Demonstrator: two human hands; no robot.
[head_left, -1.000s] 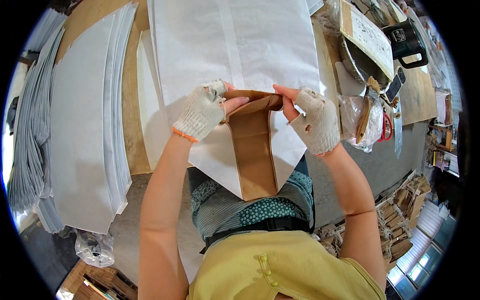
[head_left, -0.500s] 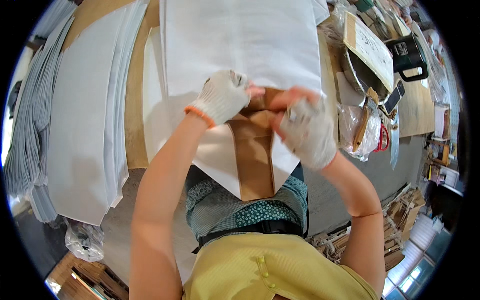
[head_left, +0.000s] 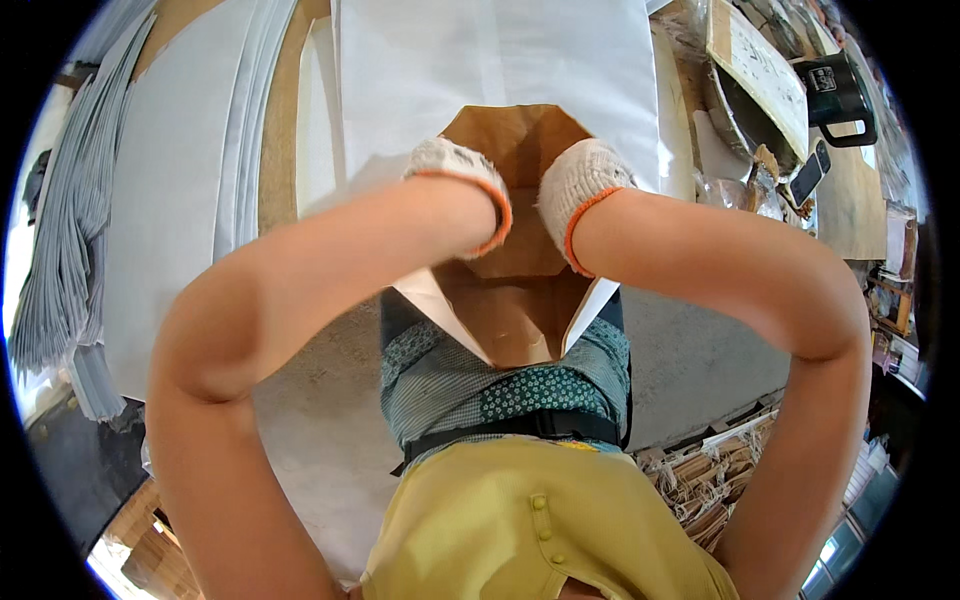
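Both elbows swing farther outward than in the earlier frame, and the white paper bag with brown inside [head_left: 520,315] is now opened wider. Left hand [head_left: 450,160] and right hand [head_left: 582,182], in off-white knitted gloves with orange cuffs, bend inward over its brown opening; their fingers are hidden, so I cannot tell whether they grip. The bag lies at the pale wooden table [head_left: 280,160], its near end above the teal patterned clothing [head_left: 530,398].

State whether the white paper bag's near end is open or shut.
Open: the white paper bag's near end spreads wide, its brown inside showing.
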